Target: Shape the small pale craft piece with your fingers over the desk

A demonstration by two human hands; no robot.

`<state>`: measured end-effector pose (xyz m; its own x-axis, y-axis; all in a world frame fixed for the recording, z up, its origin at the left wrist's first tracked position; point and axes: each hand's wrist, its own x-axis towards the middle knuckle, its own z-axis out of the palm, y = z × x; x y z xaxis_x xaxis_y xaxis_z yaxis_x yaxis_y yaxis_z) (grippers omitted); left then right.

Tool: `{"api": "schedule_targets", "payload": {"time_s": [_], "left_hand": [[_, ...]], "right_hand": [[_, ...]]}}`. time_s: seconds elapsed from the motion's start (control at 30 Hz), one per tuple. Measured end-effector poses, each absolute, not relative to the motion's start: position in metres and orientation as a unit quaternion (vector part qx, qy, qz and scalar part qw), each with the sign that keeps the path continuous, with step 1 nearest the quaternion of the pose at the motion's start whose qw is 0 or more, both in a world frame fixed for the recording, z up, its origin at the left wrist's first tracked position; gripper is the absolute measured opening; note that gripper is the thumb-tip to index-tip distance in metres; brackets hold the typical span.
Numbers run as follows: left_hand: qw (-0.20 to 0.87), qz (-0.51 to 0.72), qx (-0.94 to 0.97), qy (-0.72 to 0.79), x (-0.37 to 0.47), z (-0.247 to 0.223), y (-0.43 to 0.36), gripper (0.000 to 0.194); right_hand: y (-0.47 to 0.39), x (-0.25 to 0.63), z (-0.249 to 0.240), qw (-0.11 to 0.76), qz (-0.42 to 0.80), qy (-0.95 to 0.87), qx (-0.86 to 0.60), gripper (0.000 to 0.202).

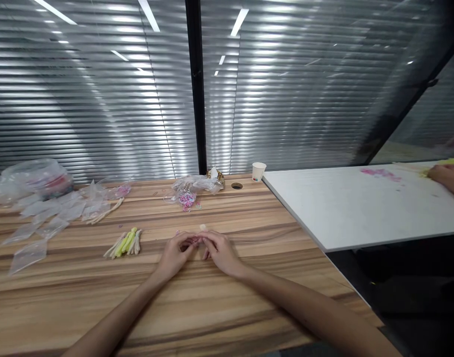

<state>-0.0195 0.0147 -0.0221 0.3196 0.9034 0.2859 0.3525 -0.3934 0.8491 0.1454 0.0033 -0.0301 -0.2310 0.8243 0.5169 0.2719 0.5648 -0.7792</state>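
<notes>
My left hand (178, 254) and my right hand (220, 252) meet fingertip to fingertip low over the wooden table (197, 317). Both are closed in a pinch; whatever is between the fingers is too small to make out, with only a hint of pink. Just beyond the fingertips lies a small pale piece (202, 227). A tiny pink bit (177, 232) rests behind my left hand. To the left sits a bundle of yellow and off-white strands (126, 243), laid side by side.
Clear plastic bags (37, 181), flat clear sachets (29, 255) and pale strands (106, 212) lie at left. Behind my hands is a bag with pink-purple bits (187, 199). A paper cup (258, 171) stands by a white table (346, 213), where another person's hand (448, 176) touches yellow material.
</notes>
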Motion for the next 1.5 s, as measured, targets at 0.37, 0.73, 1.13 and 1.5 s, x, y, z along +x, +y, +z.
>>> {"api": "schedule_targets", "payload": {"time_s": [0.37, 0.73, 1.13, 1.5], "left_hand": [[0.367, 0.419, 0.709, 0.433, -0.0223, -0.029, 0.0186, 0.023], [0.361, 0.418, 0.715, 0.429, -0.0202, -0.0251, 0.0175, 0.02], [0.343, 0.407, 0.729, 0.43, -0.0221, -0.0264, 0.0185, 0.019], [0.338, 0.396, 0.744, 0.418, -0.0223, -0.0267, 0.0178, 0.02]], "right_hand": [[0.0021, 0.1452, -0.0284, 0.494, 0.286, -0.732, -0.372, 0.022], [0.0021, 0.1451, -0.0263, 0.462, 0.317, -0.738, -0.376, 0.028], [0.0005, 0.1457, -0.0253, 0.439, 0.349, -0.719, -0.411, 0.035], [0.0014, 0.1455, -0.0306, 0.439, 0.35, -0.724, -0.4, 0.036]]}}
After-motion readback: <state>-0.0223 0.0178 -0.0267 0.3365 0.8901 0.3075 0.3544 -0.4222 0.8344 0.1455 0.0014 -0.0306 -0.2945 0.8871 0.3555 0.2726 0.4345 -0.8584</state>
